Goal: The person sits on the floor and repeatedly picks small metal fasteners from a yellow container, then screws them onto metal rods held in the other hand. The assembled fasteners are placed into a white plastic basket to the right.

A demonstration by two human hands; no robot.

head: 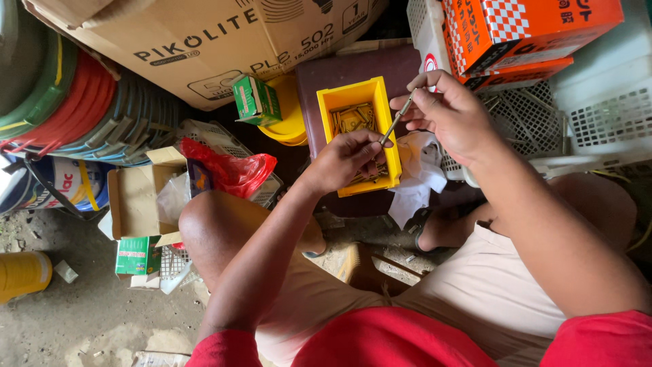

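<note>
A long metal bolt is held between both hands above a yellow plastic bin. My left hand pinches the bolt's lower end over the bin's near half. My right hand grips the upper end, just right of the bin. The bin holds several brass-coloured screws and bolts. It rests on a dark maroon stool in front of my knees.
A large cardboard box lies at the top. Orange boxes sit on white plastic baskets at right. Stacked coloured buckets, a red plastic bag, small green boxes and an open carton crowd the left. A white rag hangs beside the bin.
</note>
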